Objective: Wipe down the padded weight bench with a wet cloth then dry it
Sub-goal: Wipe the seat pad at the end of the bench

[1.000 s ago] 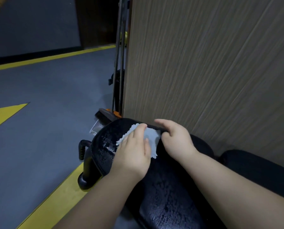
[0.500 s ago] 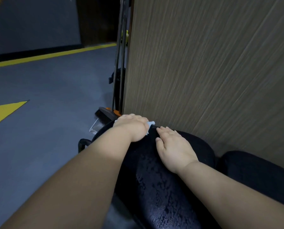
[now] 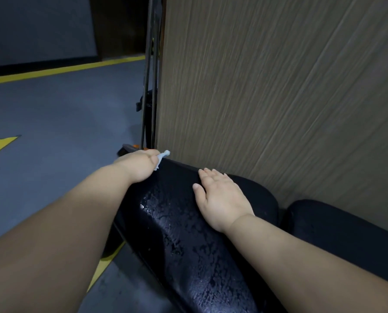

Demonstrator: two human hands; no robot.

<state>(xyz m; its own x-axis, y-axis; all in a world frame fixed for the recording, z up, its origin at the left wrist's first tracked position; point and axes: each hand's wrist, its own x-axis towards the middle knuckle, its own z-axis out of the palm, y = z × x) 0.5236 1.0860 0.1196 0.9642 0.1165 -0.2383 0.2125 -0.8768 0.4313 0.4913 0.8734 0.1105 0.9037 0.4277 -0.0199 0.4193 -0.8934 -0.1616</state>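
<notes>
Padded weight bench (image 3: 184,233) stood just beside a wood-grain wall panel (image 3: 267,98), its black surface beaded wet. The left hand (image 3: 141,164) gripped the pale cloth (image 3: 163,155) at the far end, fingers curled round it. The right hand (image 3: 220,197) lay flat on the pad, fingers straight.

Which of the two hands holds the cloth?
The left hand, at the far end of the pad, grips the pale cloth; the right hand lies flat on the pad, holding nothing.

Grey floor (image 3: 53,123) with yellow lines (image 3: 59,70); wood-grain panel (image 3: 278,86) at right.
</notes>
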